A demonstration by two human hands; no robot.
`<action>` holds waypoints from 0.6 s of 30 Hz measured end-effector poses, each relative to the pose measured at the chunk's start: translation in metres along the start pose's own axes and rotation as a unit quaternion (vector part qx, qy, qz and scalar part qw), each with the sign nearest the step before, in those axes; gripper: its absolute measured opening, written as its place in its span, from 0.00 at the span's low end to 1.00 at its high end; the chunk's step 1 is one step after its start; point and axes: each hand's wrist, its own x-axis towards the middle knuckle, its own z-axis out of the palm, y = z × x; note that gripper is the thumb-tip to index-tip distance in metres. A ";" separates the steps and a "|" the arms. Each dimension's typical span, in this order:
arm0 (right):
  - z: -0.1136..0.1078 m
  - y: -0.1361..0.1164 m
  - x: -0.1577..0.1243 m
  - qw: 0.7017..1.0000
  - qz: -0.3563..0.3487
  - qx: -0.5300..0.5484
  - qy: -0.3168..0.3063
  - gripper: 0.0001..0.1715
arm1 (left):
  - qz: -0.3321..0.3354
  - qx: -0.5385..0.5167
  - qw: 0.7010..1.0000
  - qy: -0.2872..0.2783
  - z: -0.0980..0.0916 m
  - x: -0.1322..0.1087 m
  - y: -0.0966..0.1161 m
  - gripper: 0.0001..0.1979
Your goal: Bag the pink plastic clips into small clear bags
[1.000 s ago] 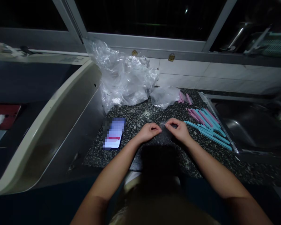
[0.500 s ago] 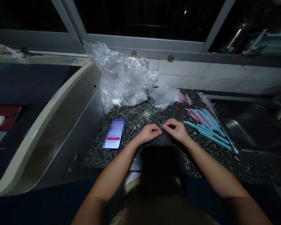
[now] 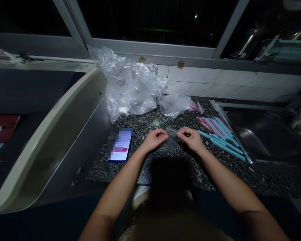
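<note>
Between my two hands a small clear plastic bag [image 3: 172, 140] is stretched, its top edge showing as a pale strip. My left hand [image 3: 156, 139] pinches one upper corner with thumb and forefinger. The other upper corner is pinched by my right hand [image 3: 191, 138]. The bag is see-through, and I make out nothing inside it. Right of my right hand lies a loose pile of pink and light-blue sticks [image 3: 219, 132] on the counter. A couple of shorter pink pieces [image 3: 195, 106] rest farther back, close to a crumpled clear bag [image 3: 175, 104].
A lit phone [image 3: 120, 145] lies on the speckled stone counter [image 3: 142, 129], left of my hands. Large crumpled plastic bags [image 3: 132, 87] are heaped behind it. The sink [image 3: 263, 134] is at the right, and a beige-sided appliance [image 3: 72, 100] stands at the left.
My hands have moved slightly apart, and the clear bag's top edge now shows between them. The view has shifted a little. The sticks and the phone lie as before.
</note>
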 end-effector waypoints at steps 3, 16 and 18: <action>0.003 0.000 -0.001 1.000 0.010 0.006 0.004 0.12 | -0.001 -0.013 1.000 -0.003 0.003 0.001 -0.002 0.12; -0.107 0.027 0.029 0.885 0.171 -0.394 0.177 0.18 | -0.053 -0.123 0.989 0.055 0.002 0.006 -0.006 0.14; -0.119 0.035 0.026 0.834 0.217 -0.487 0.145 0.19 | -0.056 -0.142 0.987 0.056 0.003 0.006 -0.005 0.15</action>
